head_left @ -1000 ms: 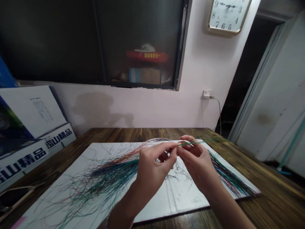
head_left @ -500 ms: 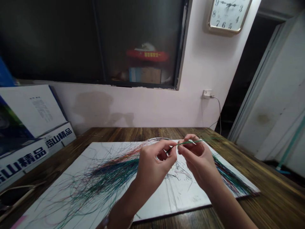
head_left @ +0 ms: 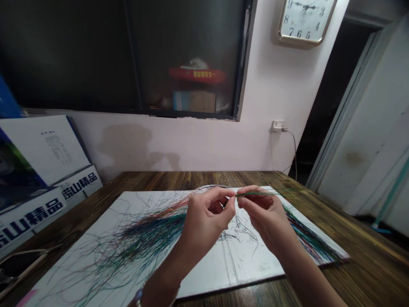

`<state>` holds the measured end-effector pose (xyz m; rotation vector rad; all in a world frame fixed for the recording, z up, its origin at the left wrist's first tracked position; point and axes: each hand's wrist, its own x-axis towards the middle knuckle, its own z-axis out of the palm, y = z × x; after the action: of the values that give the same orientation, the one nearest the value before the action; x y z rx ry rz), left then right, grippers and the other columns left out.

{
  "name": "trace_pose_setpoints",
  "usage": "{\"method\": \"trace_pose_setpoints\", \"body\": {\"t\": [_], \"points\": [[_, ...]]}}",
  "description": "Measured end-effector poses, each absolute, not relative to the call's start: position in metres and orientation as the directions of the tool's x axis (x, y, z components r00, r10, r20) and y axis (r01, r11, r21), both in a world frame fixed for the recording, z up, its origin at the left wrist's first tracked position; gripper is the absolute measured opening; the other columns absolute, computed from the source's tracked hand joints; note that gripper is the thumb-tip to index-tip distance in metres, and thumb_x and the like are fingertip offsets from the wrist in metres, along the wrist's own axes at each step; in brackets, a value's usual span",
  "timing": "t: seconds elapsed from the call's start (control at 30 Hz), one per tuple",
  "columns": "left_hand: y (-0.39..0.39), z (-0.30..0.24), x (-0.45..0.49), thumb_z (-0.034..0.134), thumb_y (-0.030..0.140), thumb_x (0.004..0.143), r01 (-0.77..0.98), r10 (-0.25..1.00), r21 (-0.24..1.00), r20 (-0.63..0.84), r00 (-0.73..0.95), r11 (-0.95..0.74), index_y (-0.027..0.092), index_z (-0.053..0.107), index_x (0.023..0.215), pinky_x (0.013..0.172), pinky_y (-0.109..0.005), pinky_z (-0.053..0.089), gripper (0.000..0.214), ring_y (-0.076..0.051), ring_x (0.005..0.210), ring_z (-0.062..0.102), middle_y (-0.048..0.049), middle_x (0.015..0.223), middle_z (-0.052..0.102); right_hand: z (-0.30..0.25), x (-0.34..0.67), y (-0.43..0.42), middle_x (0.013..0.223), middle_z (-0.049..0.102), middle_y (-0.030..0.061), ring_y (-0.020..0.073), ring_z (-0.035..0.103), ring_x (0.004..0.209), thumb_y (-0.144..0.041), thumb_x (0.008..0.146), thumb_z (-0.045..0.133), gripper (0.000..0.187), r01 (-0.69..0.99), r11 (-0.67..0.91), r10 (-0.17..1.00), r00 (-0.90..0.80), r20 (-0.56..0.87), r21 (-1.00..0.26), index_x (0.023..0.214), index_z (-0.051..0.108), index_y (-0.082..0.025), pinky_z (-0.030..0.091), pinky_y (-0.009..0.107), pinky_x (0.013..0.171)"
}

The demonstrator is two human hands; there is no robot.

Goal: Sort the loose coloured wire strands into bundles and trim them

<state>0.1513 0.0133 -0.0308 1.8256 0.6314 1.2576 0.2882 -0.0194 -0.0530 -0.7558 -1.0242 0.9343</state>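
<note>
Green filaments (head_left: pixel 255 193) sit pinched between my left hand (head_left: pixel 206 219) and right hand (head_left: pixel 263 217), both sets of fingertips closed on them, over the far half of the white board (head_left: pixel 243 273). They feel hair-light, springy, slippery; I hold close to the pinch. Tangled multicoloured strands (head_left: pixel 150 230) spread toward the board's left edge, on the wooden table (head_left: pixel 361 238).

Green, teal and red strands (head_left: pixel 153 226)

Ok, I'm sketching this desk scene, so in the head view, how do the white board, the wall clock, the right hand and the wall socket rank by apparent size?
Largest to smallest: the white board; then the wall clock and the right hand, which look about alike, so unranked; last the wall socket.
</note>
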Motion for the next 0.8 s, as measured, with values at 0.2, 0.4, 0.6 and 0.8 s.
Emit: {"method": "trace_pose_setpoints", "body": {"t": [0.2,0.4,0.6,0.8], "points": [[0.016,-0.027,0.147,0.06,0.024,0.078,-0.027,0.782,0.878,0.438,0.444,-0.477,0.014,0.068,0.083,0.034,-0.015,0.038,0.014,-0.006,0.042,0.041,0.0039,0.051,0.049,-0.051,0.291,-0.021,0.069,0.065,-0.003,0.0117,0.061,0.069,-0.02,0.072,0.073,0.007,-0.133,0.419,0.894,0.232,0.383,-0.898,0.077,0.07,-0.023,0.049,0.024,0.065],[0.019,-0.019,0.142,0.061,0.023,0.073,-0.032,0.784,0.933,0.319,0.533,-0.358,0.015,0.064,0.071,0.027,-0.014,0.027,0.009,-0.004,0.037,0.032,0.0056,0.047,0.043,-0.048,0.296,-0.02,0.076,0.066,-0.0003,0.0137,0.061,0.073,-0.017,0.075,0.069,0.006,-0.003,0.567,0.818,0.12,0.563,-0.823,0.078,0.069,-0.023,0.05,0.028,0.066],[0.022,-0.014,0.139,0.063,0.024,0.07,0.014,0.794,0.968,0.196,0.575,-0.249,0.015,0.064,0.066,0.031,-0.017,0.016,0.011,-0.004,0.037,0.023,0.0074,0.043,0.035,-0.05,0.303,-0.018,0.081,0.062,0.001,0.015,0.058,0.079,-0.013,0.08,0.063,0.013,0.196,0.709,0.692,-0.015,0.721,-0.677,0.085,0.066,-0.024,0.049,0.031,0.07],[0.022,-0.021,0.142,0.064,0.022,0.067,-0.06,0.771,0.986,0.16,0.616,-0.157,0.016,0.061,0.063,0.039,-0.021,0.018,0.008,-0.006,0.045,0.028,0.0054,0.048,0.038,-0.052,0.31,-0.023,0.08,0.06,0.0021,0.0171,0.056,0.077,-0.014,0.083,0.058,0.011,0.327,0.702,0.687,-0.076,0.723,-0.632,0.087,0.06,-0.023,0.046,0.034,0.069]]}}
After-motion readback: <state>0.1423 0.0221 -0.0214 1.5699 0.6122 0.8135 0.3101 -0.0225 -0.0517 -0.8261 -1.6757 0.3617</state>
